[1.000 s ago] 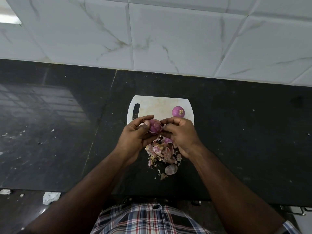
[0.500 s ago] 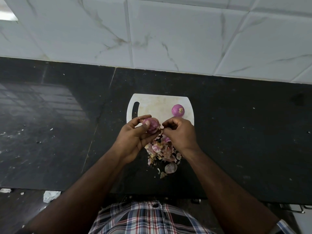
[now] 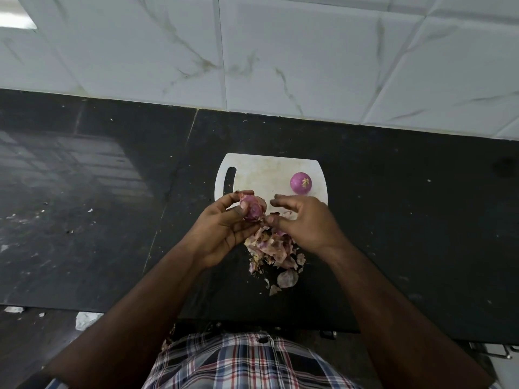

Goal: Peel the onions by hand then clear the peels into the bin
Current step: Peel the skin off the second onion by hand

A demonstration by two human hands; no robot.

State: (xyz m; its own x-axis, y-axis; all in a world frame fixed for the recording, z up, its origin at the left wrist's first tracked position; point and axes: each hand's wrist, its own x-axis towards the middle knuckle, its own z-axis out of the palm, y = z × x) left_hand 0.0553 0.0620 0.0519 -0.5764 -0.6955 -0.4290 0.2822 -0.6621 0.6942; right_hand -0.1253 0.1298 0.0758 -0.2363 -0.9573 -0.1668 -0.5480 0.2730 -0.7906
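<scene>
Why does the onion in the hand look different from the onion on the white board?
The onion in the left hand is the held onion; it is up off the board, with loose papery skin hanging from it. The onion on the cutting board is the resting onion; it sits alone, untouched, smooth and shiny. The held onion is partly hidden by fingers; the resting onion shows whole. Both are small and purple.

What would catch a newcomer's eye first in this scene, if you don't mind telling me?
Most likely the two hands at the centre: the left hand grips a half-peeled onion, the right hand beside it with its fingers loosely spread. Just below them a heap of peels lies on the dark counter. Behind, a peeled onion sits on the right part of the white board.
</scene>
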